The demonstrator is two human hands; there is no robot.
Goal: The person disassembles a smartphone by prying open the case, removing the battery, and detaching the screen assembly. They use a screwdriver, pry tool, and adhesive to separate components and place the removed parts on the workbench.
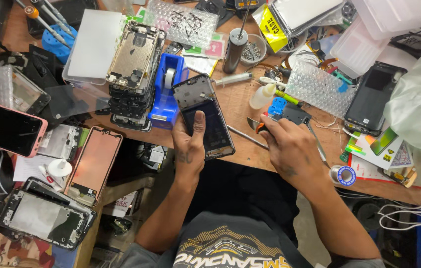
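Note:
My left hand (189, 143) grips a dark phone frame (204, 115) with its inner parts exposed, thumb laid across its middle, holding it just above the near edge of the wooden bench. To its right, my right hand (290, 144) is closed on a small orange-handled tool (256, 124) that points left, next to a small black part (296, 113). A thin metal rod (246, 137) lies on the bench between the two hands.
A stack of phone housings (133, 74) and a blue tape dispenser (166, 89) sit left of the frame. A black phone (373, 97), bubble wrap (319, 88), a white squeeze bottle (261, 95), a solder reel (343, 175) and a pink-cased phone (6, 126) crowd the bench.

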